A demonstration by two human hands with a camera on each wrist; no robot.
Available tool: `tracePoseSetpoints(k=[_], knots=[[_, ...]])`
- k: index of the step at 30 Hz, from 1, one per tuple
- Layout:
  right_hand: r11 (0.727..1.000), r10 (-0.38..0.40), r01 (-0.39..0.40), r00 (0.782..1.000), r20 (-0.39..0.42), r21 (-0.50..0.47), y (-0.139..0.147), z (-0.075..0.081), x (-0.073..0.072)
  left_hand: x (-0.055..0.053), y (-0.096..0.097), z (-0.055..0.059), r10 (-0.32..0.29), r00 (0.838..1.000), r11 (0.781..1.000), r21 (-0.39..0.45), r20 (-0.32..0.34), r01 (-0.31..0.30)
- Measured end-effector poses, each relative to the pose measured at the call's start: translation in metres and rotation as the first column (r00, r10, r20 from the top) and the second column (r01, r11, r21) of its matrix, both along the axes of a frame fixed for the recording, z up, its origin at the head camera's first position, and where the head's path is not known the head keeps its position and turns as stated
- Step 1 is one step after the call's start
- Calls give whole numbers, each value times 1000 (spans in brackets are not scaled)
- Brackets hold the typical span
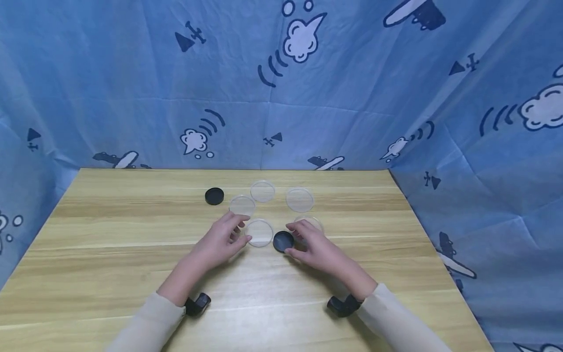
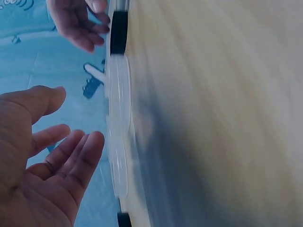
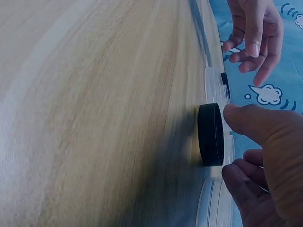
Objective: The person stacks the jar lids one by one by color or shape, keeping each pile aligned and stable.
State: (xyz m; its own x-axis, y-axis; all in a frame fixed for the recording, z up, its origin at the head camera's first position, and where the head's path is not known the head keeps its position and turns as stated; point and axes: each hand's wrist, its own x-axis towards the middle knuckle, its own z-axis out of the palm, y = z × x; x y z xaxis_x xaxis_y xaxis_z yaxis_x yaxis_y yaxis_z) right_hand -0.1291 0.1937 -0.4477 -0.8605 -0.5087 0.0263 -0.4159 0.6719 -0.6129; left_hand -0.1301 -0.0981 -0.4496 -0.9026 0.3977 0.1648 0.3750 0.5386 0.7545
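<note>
Round black plastic-looking cap (image 1: 283, 241) sits on the wood-grain surface (image 1: 259, 303), between a clear round plastic-looking disc (image 1: 259, 232) and right hand (image 1: 315, 247); that and left hand (image 1: 222, 240) are loosely spread, gripping nothing. Probably light, stiff, slick: pinch opposite rim walls. Blue printed cloth (image 1: 220, 68) behind and alongside.

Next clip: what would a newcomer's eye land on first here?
Probably the black disc by the right hand, standing out darkly against the pale wooden table, with a second black disc farther back on the left. Next, the five clear round dishes clustered around and between the discs, the left hand at their left side. Behind, the blue cloth printed with clouds and planes fills the background.
</note>
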Motion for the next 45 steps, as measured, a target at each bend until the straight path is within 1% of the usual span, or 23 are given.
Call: tracePoseSetpoints(k=[4, 7, 10, 16, 19, 23, 25, 30, 32, 40, 45], knots=[[999, -8, 9, 1000, -26, 35, -1, 0, 1, 2, 11, -3, -61, 998, 998, 15, -11, 61], [997, -7, 11, 998, -55, 71, -2, 0, 1, 2, 19, -6, -101, 995, 995, 21, 3, 101], [995, 0, 8, 997, -73, 100, -2, 0, 2, 4, 25, -7, -131, 991, 991, 19, 34, 130], [990, 15, 0, 995, -103, 143, -4, -2, 3, 7, 35, -8, -174, 981, 985, 30, 91, 172], [987, 26, -7, 993, -117, 157, -6, -3, 3, 7, 39, -10, -184, 978, 983, 37, 97, 181], [985, 36, -12, 990, -133, 172, -7, -4, 3, 8, 44, -13, -179, 982, 984, 14, 57, 178], [984, 38, -13, 989, -142, 176, -7, -4, 3, 8, 45, -13, -166, 986, 986, -12, 20, 166], [981, 50, -17, 985, -166, 192, -9, -4, 4, 9, 50, -12, -140, 990, 986, -93, -19, 138], [980, 54, -20, 984, -170, 196, -10, -4, 5, 10, 52, -12, -139, 990, 985, -109, -15, 136], [980, 53, -22, 987, -152, 196, -11, -6, 7, 12, 58, -11, -119, 993, 987, -112, -1, 118], [982, 56, -28, 988, -142, 188, -10, -8, 8, 10, 62, -11, -138, 990, 982, -127, 4, 137]])
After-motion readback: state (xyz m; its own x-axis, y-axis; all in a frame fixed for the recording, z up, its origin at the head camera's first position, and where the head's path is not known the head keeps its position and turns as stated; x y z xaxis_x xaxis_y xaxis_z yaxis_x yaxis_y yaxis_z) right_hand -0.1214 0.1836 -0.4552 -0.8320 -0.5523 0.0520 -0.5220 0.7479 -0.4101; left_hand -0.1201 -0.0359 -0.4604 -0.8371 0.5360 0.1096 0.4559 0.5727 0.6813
